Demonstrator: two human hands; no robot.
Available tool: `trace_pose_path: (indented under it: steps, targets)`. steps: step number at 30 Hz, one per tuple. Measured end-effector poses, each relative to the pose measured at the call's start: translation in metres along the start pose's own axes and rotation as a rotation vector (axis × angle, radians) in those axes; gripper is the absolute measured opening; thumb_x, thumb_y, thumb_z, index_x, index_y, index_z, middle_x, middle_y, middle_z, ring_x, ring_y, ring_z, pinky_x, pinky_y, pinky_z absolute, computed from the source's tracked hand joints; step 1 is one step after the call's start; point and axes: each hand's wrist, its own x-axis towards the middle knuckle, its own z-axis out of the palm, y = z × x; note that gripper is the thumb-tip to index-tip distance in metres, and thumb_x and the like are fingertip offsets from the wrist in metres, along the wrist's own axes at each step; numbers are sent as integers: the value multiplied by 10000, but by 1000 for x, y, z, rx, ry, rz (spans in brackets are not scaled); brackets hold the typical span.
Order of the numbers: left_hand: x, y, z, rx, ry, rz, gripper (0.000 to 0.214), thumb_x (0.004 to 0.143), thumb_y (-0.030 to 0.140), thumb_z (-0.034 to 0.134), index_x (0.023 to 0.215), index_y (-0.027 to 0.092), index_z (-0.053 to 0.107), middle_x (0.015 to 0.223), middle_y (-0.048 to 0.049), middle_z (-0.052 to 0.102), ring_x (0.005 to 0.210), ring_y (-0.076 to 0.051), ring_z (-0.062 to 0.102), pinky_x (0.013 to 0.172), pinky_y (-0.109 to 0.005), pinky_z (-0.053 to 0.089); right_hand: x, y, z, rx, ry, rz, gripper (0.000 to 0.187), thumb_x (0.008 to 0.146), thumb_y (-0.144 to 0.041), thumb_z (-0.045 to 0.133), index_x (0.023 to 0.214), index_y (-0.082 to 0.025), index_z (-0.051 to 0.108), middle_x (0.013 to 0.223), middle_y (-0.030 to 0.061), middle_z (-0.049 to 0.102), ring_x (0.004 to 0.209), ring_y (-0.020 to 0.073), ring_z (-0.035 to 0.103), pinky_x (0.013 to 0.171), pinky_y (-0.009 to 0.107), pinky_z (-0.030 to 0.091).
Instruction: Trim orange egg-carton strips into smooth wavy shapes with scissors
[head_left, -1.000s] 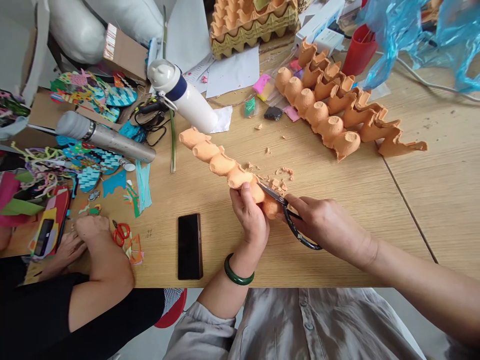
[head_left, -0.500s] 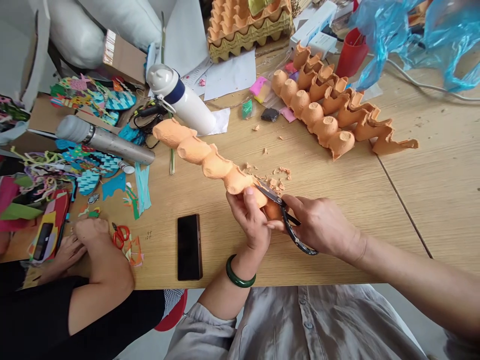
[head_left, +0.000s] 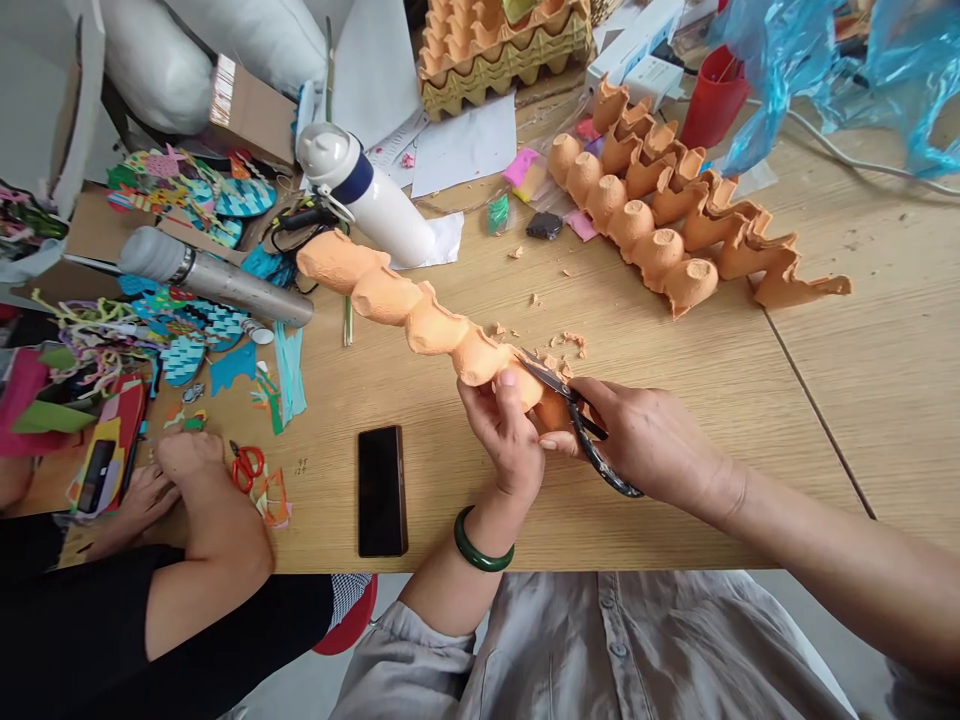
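Note:
My left hand (head_left: 504, 425) grips an orange strip of egg carton (head_left: 435, 325) near its right end, thumb on top. The strip's cups run up and away to the left, above the table. My right hand (head_left: 649, 440) is closed round the handles of black scissors (head_left: 570, 392), whose blades lie along the strip's upper edge, just past my left thumb. Small orange scraps (head_left: 574, 345) are scattered on the table behind the blades. Part of the strip's right end is hidden behind the scissors and my fingers.
More cut carton strips (head_left: 652, 225) lie at the back right, near a red cup (head_left: 714, 95). A white bottle (head_left: 382, 200) stands behind the strip. A black phone (head_left: 381, 490) lies front left. Beyond it are red scissors (head_left: 245, 465) and a co-worker's arm (head_left: 225, 530).
The whole view has shifted slightly. The scissors and both hands keep nearly the same place on the strip, whose far left end dips or swings a little.

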Motion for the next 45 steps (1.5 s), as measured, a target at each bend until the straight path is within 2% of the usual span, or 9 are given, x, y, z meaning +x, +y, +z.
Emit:
trace_pose_path:
  steps: [5, 13, 19, 23, 26, 29, 32, 39, 45]
  targets:
    - [-2, 2, 1, 17, -10, 18, 374, 967, 493, 596, 1240, 241, 549, 1393, -144, 636, 1226, -256, 652, 1049, -362, 520, -1, 2, 1, 35, 16, -60, 647, 1008, -725, 304, 1012, -159, 617, 805, 115, 742, 641, 220, 656, 562, 306, 237]
    - [0, -6, 0, 10, -1, 46, 377, 951, 457, 624, 1247, 228, 582, 1348, -118, 661, 1201, -236, 658, 1040, -345, 520, -3, 1, 1, 10, -5, 27, 653, 1027, -691, 247, 909, -172, 626, 712, 100, 676, 552, 166, 506, 552, 311, 192]
    - [6, 5, 7, -155, 3, -107, 372, 916, 387, 615, 1234, 193, 628, 1332, -119, 687, 1233, -263, 655, 1035, -366, 525, 4, 14, -11, 530, 2, -47, 692, 939, -808, 343, 686, -192, 531, 573, -11, 451, 538, 105, 367, 545, 269, 274]
    - [11, 12, 6, -259, 2, -187, 409, 902, 371, 613, 1265, 183, 633, 1335, -114, 690, 1259, -279, 647, 994, -361, 545, 11, 24, -17, 635, 13, -1, 616, 874, -787, 518, 832, -183, 635, 596, -24, 498, 559, 120, 427, 537, 264, 300]
    - [14, 13, 4, -289, 0, -217, 432, 907, 384, 605, 1291, 189, 626, 1354, -107, 683, 1284, -284, 638, 987, -354, 547, 12, 26, -16, 556, 44, 14, 503, 874, -667, 595, 994, -184, 672, 650, -8, 589, 566, 135, 494, 546, 265, 327]
    - [16, 13, 4, -262, 25, -225, 432, 921, 399, 593, 1308, 206, 619, 1318, -88, 707, 1257, -259, 659, 1005, -337, 536, 10, 23, -11, 365, 126, 19, 397, 855, -475, 625, 1130, -192, 671, 707, 5, 660, 574, 151, 557, 557, 264, 338]
    - [18, 13, 5, -278, 41, -232, 439, 919, 400, 602, 1310, 201, 615, 1321, -90, 707, 1250, -259, 664, 1009, -344, 538, 5, 18, -8, 193, 194, -1, 490, 813, -349, 612, 1275, -184, 612, 770, 7, 700, 592, 164, 604, 554, 262, 334]
    - [25, 11, 2, -281, 90, -302, 433, 878, 421, 633, 1243, 189, 644, 1331, -105, 694, 1292, -289, 631, 1020, -374, 536, 5, 16, -11, -19, 149, -99, 361, 855, -300, 548, 1181, -174, 641, 854, 32, 732, 587, 150, 570, 540, 264, 306]
    - [26, 13, 3, -332, 58, -435, 400, 863, 440, 632, 1163, 180, 680, 1275, -106, 719, 1253, -281, 652, 1002, -368, 540, 10, 21, -4, -127, 238, -180, 326, 903, -267, 527, 1174, -151, 668, 909, 69, 746, 709, 181, 636, 561, 284, 313]
